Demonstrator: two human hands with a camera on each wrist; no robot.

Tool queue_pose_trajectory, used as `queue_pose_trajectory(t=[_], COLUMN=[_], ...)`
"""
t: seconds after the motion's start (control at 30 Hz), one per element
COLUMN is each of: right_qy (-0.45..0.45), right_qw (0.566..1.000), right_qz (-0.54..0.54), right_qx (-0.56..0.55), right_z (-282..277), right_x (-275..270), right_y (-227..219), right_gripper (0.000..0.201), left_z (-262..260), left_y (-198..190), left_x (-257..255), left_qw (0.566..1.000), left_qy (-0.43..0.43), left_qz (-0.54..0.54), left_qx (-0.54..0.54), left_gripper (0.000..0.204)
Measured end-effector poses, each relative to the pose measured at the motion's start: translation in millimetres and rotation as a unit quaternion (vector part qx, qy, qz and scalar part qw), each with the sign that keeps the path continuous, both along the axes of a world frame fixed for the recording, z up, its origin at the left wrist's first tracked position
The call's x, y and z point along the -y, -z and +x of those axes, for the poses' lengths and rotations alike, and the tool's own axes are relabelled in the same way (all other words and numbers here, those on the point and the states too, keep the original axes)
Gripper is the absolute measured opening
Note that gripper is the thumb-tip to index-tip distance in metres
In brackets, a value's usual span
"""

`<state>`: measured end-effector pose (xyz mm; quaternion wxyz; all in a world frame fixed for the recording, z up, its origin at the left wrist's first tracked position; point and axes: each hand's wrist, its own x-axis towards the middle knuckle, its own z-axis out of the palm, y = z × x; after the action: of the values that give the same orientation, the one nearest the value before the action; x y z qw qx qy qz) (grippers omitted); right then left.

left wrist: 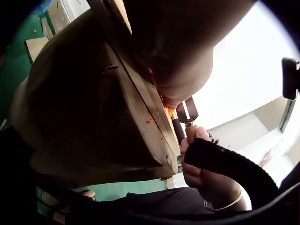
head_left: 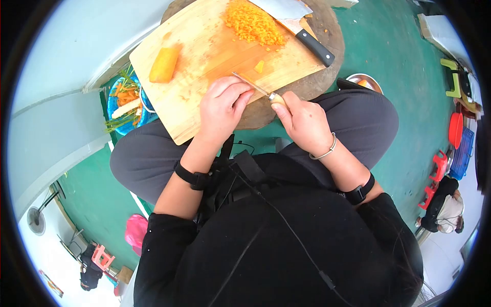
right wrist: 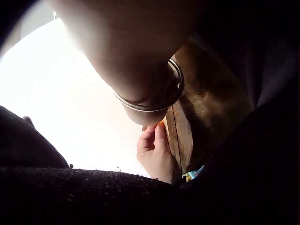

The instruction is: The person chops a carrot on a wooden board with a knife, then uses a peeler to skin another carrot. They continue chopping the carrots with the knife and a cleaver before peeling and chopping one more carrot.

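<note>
My right hand (head_left: 306, 118) grips the wooden handle of a peeler (head_left: 255, 87); its slotted metal blade (left wrist: 188, 110) points toward my left hand (head_left: 222, 105). The left fingers are bent over the near edge of the cutting board (head_left: 189, 102), thumb and fingertips drawn together right at the blade. At these fingertips a small orange piece (right wrist: 161, 123) shows in the right wrist view, mostly hidden by the hand. On the board lie a thick carrot chunk (head_left: 164, 65), a heap of finely chopped carrot (head_left: 253, 23) and a small scrap (head_left: 259, 66).
A cleaver (head_left: 312, 46) lies at the board's right, beside the heap. The board rests on a round wooden block (head_left: 327, 25). Left of it stands a blue-lined basket (head_left: 117, 123) with peelings and greens; a metal bowl (head_left: 376, 84) sits right. Stools and people are farther off.
</note>
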<state>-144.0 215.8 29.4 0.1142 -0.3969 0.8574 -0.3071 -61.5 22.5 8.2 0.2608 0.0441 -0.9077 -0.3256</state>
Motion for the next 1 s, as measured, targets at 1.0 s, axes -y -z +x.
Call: queue_pose_trajectory(t=[1.0], right_qy=[0.011], right_qw=[0.997], right_qz=[0.066], right_qx=[0.045], right_z=[-3], right_x=[7], right_y=[8], right_gripper=[0.034], left_z=[1], left_y=[2], left_x=[-2], left_qw=[1.000], left_qy=[-0.019], left_qz=[0.019], left_qx=[0.002], left_gripper=[0.017])
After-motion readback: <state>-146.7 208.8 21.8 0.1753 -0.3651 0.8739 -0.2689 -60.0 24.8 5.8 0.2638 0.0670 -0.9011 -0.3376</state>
